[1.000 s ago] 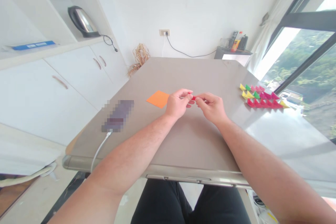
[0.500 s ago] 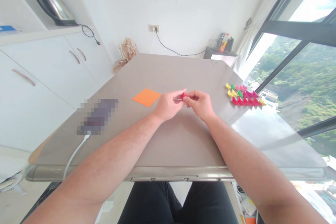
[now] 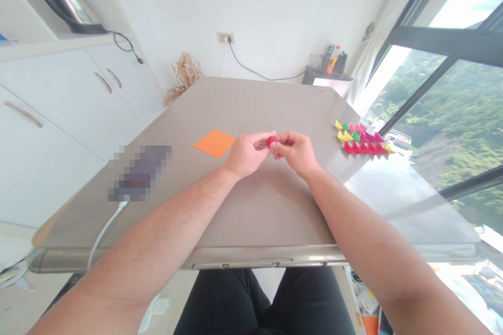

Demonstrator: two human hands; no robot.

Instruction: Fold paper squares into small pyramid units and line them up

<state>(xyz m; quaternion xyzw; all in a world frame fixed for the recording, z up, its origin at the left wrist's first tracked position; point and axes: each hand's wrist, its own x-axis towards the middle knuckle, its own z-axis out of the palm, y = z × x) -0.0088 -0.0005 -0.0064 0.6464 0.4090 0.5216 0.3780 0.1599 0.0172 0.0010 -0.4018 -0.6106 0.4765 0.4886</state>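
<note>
Between my fingertips, above the middle of the table, is a small piece of folded red paper [image 3: 270,141]. My left hand [image 3: 248,154] pinches it from the left. From the other side my right hand [image 3: 294,151] grips it between thumb and fingers. Most of the piece is hidden by the fingers, so its exact shape cannot be made out. A square sheet of orange paper [image 3: 214,143] lies flat on the table, just left of my left hand. Rows of small folded paper pieces [image 3: 365,147] in red, pink, yellow and green stand at the right.
On the left of the grey-brown table [image 3: 251,209] a blurred dark device [image 3: 139,172] lies with a white cable [image 3: 106,230] running over the front edge. A kettle [image 3: 68,2] sits on a shelf at the left. Windows [image 3: 440,94] line the right side.
The view has shifted slightly, moving everything a little to the left. Both hands still hold the red paper, with the fingers slightly rearranged around it.
</note>
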